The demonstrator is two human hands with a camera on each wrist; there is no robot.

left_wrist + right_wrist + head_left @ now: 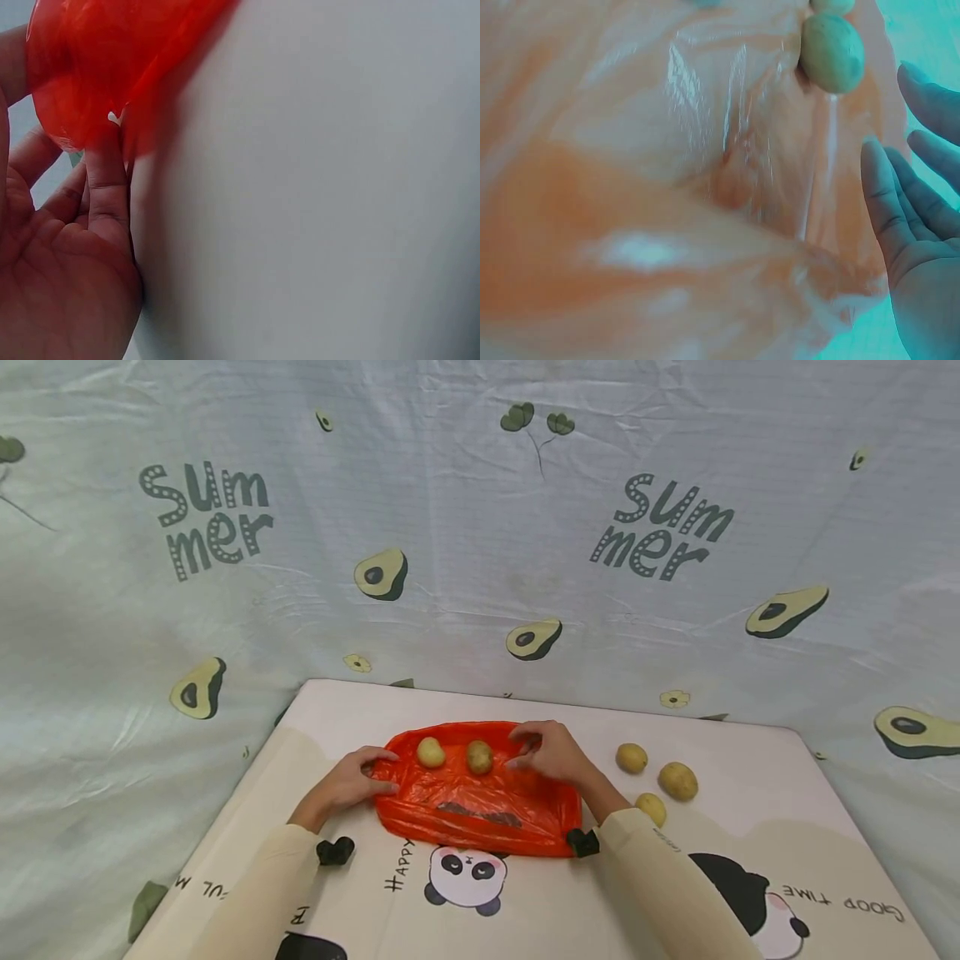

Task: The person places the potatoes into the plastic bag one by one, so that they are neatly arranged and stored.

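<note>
A red plastic bag (487,785) lies spread on the table, its mouth gaping. Two potatoes rest on it: a paler one (431,752) on the left and a browner one (479,757) nearer the middle. At the bag's left edge, my left hand (351,781) holds the plastic between thumb and fingers; the left wrist view shows the red film (97,67) partly covering the fingertips. My right hand (552,752) hovers over the bag's right side, fingers loosely bent and apart from the browner potato. Nothing shows between those fingers in the right wrist view.
Right of the bag, three loose potatoes lie on the table: one at the back (632,758), a larger one (678,782), and a paler one (650,809) beside my right forearm. A patterned curtain (465,527) hangs behind the table's back edge.
</note>
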